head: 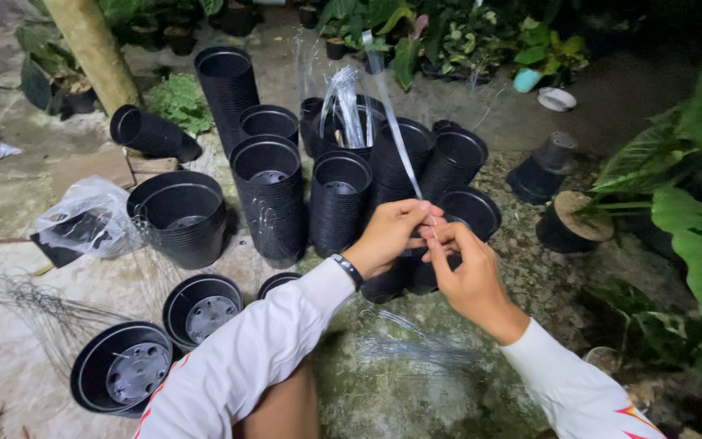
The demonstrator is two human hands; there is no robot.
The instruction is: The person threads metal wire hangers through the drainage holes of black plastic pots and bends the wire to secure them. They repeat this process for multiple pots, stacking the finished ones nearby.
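On the mossy garden ground, stacked black pots (274, 195) are gathered; a thin wire (396, 134) is pinched above them by left hand (387, 236) and right hand (465, 272), more wires (50, 305) lying unused.

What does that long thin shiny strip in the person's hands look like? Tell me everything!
The long thin clear plastic strip looks glossy and see-through, catching the light. It rises slanting up and leftward from the fingertips, its top end near the tall stacks of black plastic plant pots behind. The left hand and right hand both pinch its lower end, close together. Nothing else seems to touch it.
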